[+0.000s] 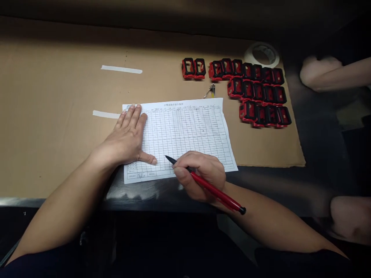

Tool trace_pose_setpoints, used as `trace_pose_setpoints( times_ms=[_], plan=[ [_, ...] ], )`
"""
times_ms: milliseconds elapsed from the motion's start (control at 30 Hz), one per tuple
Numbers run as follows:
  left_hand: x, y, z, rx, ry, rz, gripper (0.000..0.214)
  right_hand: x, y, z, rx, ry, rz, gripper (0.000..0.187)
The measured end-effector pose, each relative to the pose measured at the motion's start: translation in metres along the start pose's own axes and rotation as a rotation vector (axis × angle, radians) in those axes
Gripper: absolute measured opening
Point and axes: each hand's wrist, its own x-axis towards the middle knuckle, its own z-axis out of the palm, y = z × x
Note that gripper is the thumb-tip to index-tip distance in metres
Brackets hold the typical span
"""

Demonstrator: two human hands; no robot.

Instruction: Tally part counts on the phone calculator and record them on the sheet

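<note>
A printed form (185, 135) with a fine grid and small writing lies on the brown cardboard, its lower edge reaching over the metal table edge. My left hand (129, 135) rests flat on the form's left side, fingers spread and thumb pointing right. In my right hand (203, 173) is a red pen (220, 195) with a black tip and a black end, held in a writing grip. The tip points up and left over the lower middle of the grid; I cannot tell whether it touches the paper.
Several red and black plastic frames (247, 90) stand in rows at the right. Behind them lies a roll of tape (262, 55). Small nippers (211, 90) sit above the form. White tape strips (121, 69) mark the cardboard (58, 116). Another person's arm (336, 73) shows at right.
</note>
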Motion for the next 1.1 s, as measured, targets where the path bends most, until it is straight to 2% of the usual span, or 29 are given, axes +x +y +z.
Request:
trace_pose_setpoints(
  times_ms=[100, 233, 400, 600, 700, 833, 1000, 1100],
  plan=[
    [-0.001, 0.001, -0.002, 0.013, -0.003, -0.011, 0.156, 0.001, 0.0, 0.001, -0.07, -0.076, -0.102, 0.01],
    [-0.002, 0.001, -0.003, 0.04, 0.012, -0.022, 0.151, -0.001, 0.001, 0.004, -0.178, -0.166, -0.221, 0.006],
    [-0.002, 0.0, -0.006, 0.054, -0.003, -0.061, 0.151, -0.004, 0.001, 0.003, -0.194, -0.205, -0.248, 0.006],
    [-0.001, 0.001, -0.006, 0.046, 0.01, -0.074, 0.145, -0.005, 0.002, 0.004, -0.073, -0.226, -0.24, 0.034],
    [-0.002, 0.002, -0.008, 0.035, -0.004, -0.083, 0.149, -0.004, 0.002, 0.004, -0.056, -0.238, -0.266, 0.035],
    [-0.004, 0.001, -0.012, 0.057, -0.028, -0.09, 0.148, -0.002, 0.002, 0.001, -0.036, -0.231, -0.211, 0.011],
    [-0.004, -0.005, -0.014, 0.077, -0.036, -0.115, 0.147, 0.0, 0.002, 0.001, -0.028, -0.072, -0.017, 0.023],
    [-0.003, -0.006, -0.012, 0.076, -0.016, -0.119, 0.151, 0.001, 0.003, 0.004, -0.025, -0.039, -0.011, 0.02]
  ],
)
